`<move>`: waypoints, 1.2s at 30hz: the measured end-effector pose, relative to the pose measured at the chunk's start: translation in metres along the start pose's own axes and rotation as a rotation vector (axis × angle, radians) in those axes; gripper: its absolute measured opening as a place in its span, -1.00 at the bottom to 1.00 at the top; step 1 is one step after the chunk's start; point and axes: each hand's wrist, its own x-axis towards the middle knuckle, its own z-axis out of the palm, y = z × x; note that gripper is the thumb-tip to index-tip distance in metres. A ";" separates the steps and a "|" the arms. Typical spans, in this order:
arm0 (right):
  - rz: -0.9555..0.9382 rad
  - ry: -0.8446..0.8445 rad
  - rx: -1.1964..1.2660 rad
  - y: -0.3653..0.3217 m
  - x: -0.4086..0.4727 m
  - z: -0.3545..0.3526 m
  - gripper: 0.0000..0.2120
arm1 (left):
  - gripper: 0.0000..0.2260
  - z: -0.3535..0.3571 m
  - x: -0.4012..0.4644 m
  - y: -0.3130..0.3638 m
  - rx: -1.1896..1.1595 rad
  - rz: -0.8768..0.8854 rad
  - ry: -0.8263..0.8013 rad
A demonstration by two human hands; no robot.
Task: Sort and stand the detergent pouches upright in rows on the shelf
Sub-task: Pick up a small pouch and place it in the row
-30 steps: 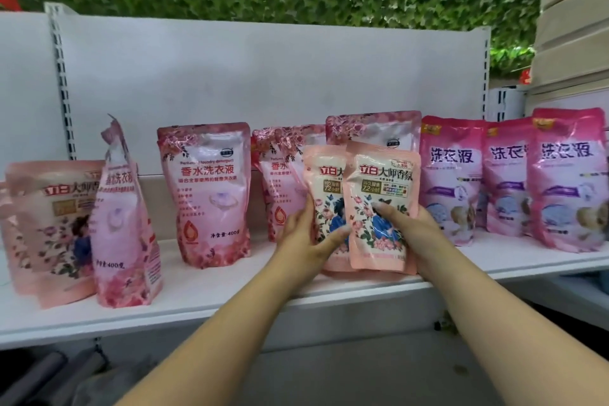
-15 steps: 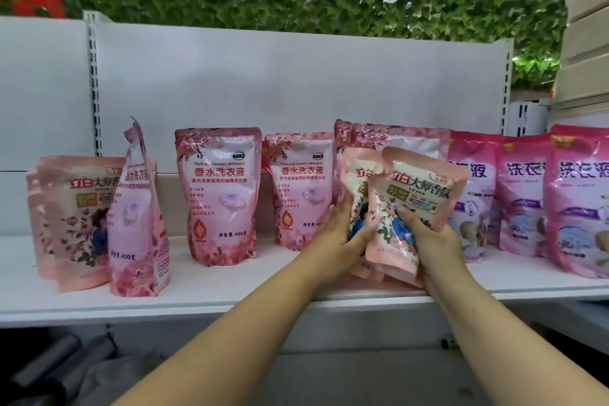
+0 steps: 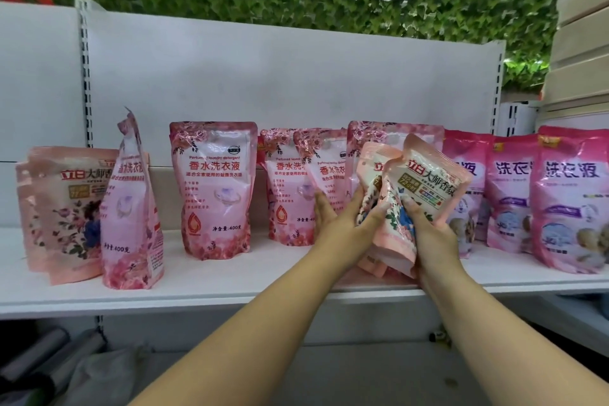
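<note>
Both hands hold two peach floral pouches above the shelf (image 3: 230, 277) front edge, right of centre. Left hand (image 3: 342, 224) grip is closed round the rear pouch (image 3: 370, 181); right hand (image 3: 428, 234) grip pinches the front pouch (image 3: 425, 181) (tilted right). Rose pouches (image 3: 214, 188) stand upright behind, magenta pouches (image 3: 570, 201) at right.

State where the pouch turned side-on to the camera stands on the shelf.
The side-on pouch stands at the left of the shelf, overlapping the front of the peach floral pouches, with an upright rose-print pouch to its right.
</note>
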 end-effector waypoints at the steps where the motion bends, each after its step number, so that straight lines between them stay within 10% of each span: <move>1: 0.013 -0.016 -0.008 0.000 0.000 0.001 -0.95 | -0.45 -0.002 0.002 -0.002 -0.039 -0.002 0.006; 9: -0.101 -0.175 -0.186 0.014 0.004 0.028 -0.92 | -0.22 -0.025 0.014 -0.025 -0.203 0.047 0.141; 15: -0.104 -0.164 -0.734 0.027 0.015 0.035 -0.15 | -0.20 -0.042 0.007 -0.052 -0.082 -0.108 0.081; 20: -0.412 -0.149 -1.108 0.014 0.004 0.028 0.05 | -0.07 -0.052 -0.009 -0.049 0.065 -0.216 0.033; 23: -0.775 -0.161 -1.150 0.009 0.007 0.023 -0.06 | 0.06 -0.061 -0.019 -0.043 0.154 -0.202 0.017; 29: -1.049 -0.266 -1.184 -0.037 0.017 0.051 -0.06 | -0.35 -0.057 -0.035 -0.039 0.277 -0.193 0.044; 36: -1.103 -0.946 -1.588 -0.076 0.041 0.095 -0.39 | -0.45 -0.117 -0.033 -0.008 0.332 -0.104 0.281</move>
